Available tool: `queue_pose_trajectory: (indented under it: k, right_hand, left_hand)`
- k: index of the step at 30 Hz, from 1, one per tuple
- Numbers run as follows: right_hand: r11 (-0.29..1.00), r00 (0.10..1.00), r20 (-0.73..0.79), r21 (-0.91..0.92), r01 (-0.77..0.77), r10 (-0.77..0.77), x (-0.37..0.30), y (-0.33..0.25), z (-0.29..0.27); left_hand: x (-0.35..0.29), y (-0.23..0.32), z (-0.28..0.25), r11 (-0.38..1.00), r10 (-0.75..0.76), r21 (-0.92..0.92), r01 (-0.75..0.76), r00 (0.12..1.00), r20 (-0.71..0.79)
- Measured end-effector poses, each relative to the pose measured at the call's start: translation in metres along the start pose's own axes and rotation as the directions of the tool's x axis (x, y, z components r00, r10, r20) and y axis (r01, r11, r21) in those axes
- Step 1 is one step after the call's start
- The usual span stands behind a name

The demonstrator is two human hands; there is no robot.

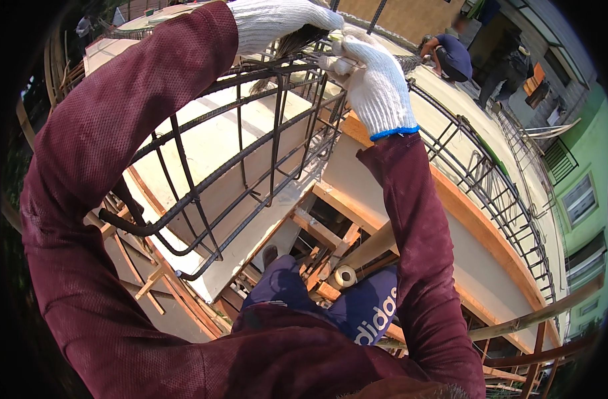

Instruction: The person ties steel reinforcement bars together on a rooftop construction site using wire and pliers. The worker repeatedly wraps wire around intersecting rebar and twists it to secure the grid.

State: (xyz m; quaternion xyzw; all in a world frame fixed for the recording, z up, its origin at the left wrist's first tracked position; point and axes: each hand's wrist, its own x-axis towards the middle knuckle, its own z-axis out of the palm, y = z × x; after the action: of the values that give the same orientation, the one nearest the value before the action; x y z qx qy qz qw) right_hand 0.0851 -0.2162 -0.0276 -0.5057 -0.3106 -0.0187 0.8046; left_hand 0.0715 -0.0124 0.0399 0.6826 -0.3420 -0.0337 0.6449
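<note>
Both my hands wear white knit gloves and meet at the top of a dark steel rebar cage (275, 149), which runs from the lower left up to my hands. My left hand (281, 25) is closed around a bundle of thin dark tie wires (299, 41); the loose ends hang below the glove. Close beside it on the right, my right hand (374, 83), its glove cuffed in blue, has its fingers curled in over the cage's upper bars. Whatever those fingers pinch is hidden by the glove.
Pale formwork panels edged with orange timber (354, 209) surround an opening with wood pieces below me. A pale roll (344, 276) lies by my legs. Another rebar cage (500, 189) stretches along the right. Beyond are a crouching person (454, 56), a standing person (506, 74) and a green building (593, 166).
</note>
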Motion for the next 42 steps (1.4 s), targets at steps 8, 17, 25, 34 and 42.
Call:
queue_pose_trajectory:
  k: [8, 17, 25, 34, 42]
  right_hand:
    - [0.996, 1.0, 0.003, 0.084, 0.023, -0.023, 0.002, 0.001, -0.006]
    - [0.937, 0.976, 0.088, -0.277, 0.215, -0.198, 0.005, 0.003, -0.007]
    - [0.999, 1.0, -0.015, 0.035, -0.013, 0.014, 0.004, -0.002, 0.0]
    - [0.949, 0.996, 0.076, 0.311, -0.059, 0.037, -0.006, 0.006, -0.006]
    - [0.946, 0.984, -0.029, 0.274, 0.174, -0.173, -0.045, -0.013, 0.007]
  left_hand:
    - [-0.007, 0.015, 0.0, 0.749, 0.197, 0.632, -0.197, 0.978, 0.071]
    - [-0.007, 0.015, 0.005, 0.863, 0.115, 0.493, -0.109, 0.993, 0.017]
    - [-0.012, 0.012, 0.013, 0.912, 0.076, 0.408, -0.032, 0.993, -0.091]
    - [0.0, -0.006, 0.019, 0.604, 0.179, 0.793, 0.075, 0.957, -0.227]
    - [-0.011, 0.007, 0.04, 0.527, 0.116, 0.842, 0.118, 0.971, -0.209]
